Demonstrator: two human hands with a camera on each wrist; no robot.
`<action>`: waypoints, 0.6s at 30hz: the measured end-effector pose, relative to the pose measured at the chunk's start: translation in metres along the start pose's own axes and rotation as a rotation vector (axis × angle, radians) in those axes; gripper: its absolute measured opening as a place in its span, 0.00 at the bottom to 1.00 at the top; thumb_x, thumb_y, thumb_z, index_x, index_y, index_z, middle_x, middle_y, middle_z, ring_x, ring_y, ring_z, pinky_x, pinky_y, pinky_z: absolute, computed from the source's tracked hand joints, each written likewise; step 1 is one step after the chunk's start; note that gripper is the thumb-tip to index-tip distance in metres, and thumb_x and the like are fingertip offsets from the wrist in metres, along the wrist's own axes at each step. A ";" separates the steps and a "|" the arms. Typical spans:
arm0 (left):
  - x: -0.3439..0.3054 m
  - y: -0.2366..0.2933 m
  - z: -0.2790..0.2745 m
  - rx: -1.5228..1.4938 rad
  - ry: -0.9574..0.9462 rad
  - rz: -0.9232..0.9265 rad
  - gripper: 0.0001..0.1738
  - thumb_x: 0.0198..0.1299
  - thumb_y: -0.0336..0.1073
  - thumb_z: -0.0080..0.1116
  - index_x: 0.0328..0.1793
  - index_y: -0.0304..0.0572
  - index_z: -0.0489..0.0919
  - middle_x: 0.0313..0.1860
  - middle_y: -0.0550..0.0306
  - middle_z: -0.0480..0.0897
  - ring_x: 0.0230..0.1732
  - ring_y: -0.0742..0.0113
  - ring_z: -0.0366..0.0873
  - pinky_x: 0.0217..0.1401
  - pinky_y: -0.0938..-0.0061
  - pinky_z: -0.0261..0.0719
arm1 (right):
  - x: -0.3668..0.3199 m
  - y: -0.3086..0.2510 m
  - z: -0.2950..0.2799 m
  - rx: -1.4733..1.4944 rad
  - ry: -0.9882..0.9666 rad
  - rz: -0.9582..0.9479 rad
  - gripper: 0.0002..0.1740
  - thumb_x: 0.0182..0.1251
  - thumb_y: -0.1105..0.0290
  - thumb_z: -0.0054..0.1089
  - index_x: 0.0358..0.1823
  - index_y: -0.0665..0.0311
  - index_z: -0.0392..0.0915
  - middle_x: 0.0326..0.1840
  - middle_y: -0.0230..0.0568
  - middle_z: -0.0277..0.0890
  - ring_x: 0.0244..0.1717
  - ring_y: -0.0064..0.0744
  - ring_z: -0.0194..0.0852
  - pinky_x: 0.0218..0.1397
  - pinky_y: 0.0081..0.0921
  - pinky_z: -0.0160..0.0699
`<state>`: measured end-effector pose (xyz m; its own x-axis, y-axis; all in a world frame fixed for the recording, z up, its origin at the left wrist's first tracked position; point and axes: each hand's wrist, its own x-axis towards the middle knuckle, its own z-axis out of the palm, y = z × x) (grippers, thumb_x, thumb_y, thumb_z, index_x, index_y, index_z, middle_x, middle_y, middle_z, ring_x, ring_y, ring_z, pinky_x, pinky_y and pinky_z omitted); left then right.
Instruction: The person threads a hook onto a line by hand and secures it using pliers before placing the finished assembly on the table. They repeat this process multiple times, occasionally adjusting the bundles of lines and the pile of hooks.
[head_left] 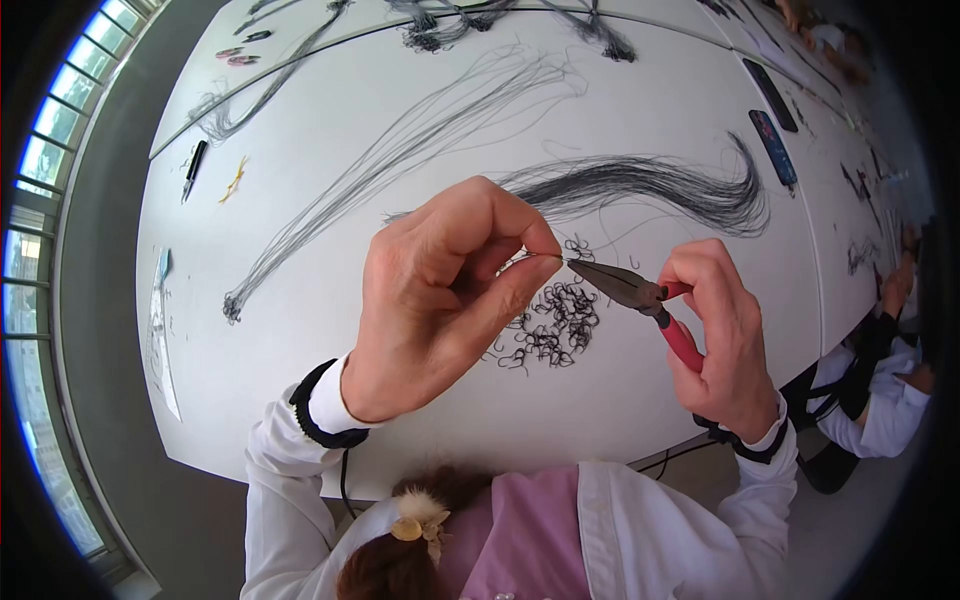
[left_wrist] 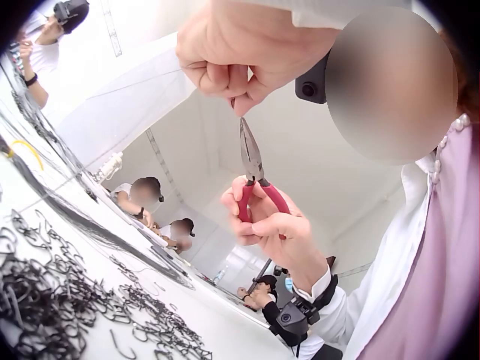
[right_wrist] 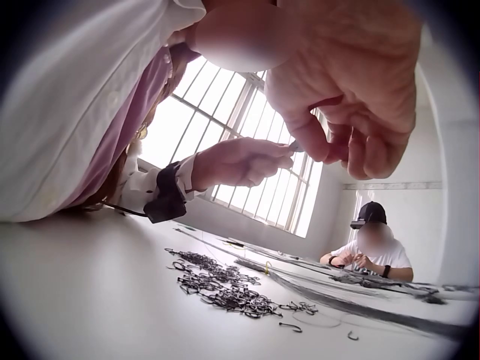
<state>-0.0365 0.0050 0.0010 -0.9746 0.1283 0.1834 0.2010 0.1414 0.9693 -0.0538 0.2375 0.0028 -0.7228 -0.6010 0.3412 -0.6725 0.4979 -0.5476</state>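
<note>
Long-nose pliers with red handles (head_left: 683,342) are gripped in my right hand (head_left: 722,330), their narrow jaws closed and pointing left. The plier tips meet the pinched fingertips of my left hand (head_left: 450,290); what those fingers pinch is too small to make out, though a thin line runs from them in the left wrist view. Below and behind the hands lies a pile of dark fish hooks (head_left: 565,325), also in the left wrist view (left_wrist: 45,292) and the right wrist view (right_wrist: 225,289). A thick bundle of dark line (head_left: 640,185) stretches beyond the hands.
A looser bundle of line (head_left: 350,190) crosses the white table (head_left: 250,400) to the left. A black pen (head_left: 195,170), yellow ties (head_left: 235,180) and a clear bag (head_left: 162,340) lie at the left; phones (head_left: 770,150) lie at the right. Other people sit around the tables.
</note>
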 end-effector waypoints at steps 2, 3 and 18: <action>0.000 0.000 -0.001 0.034 -0.012 0.022 0.05 0.54 0.20 0.58 0.34 0.32 0.73 0.30 0.62 0.72 0.25 0.83 0.62 0.28 0.88 0.59 | -0.001 -0.002 -0.004 -0.011 -0.015 0.018 0.27 0.33 0.89 0.46 0.42 0.69 0.65 0.37 0.47 0.65 0.30 0.45 0.71 0.30 0.31 0.72; 0.000 0.000 -0.002 0.068 -0.016 0.042 0.05 0.55 0.20 0.58 0.34 0.32 0.73 0.30 0.62 0.72 0.25 0.83 0.62 0.28 0.88 0.59 | -0.002 -0.003 -0.006 -0.020 -0.029 0.039 0.27 0.32 0.89 0.45 0.42 0.69 0.64 0.37 0.48 0.65 0.30 0.46 0.71 0.31 0.31 0.72; -0.011 0.002 -0.027 0.014 0.105 -0.063 0.04 0.56 0.22 0.58 0.33 0.32 0.73 0.26 0.64 0.73 0.23 0.85 0.63 0.26 0.88 0.61 | -0.072 0.053 -0.060 -0.068 0.271 0.713 0.23 0.42 0.79 0.42 0.46 0.67 0.65 0.36 0.38 0.64 0.34 0.28 0.58 0.40 0.20 0.61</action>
<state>-0.0275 -0.0227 0.0057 -0.9902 0.0153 0.1390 0.1397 0.1602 0.9772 -0.0469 0.3449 -0.0057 -0.9934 0.0500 0.1035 -0.0310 0.7502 -0.6605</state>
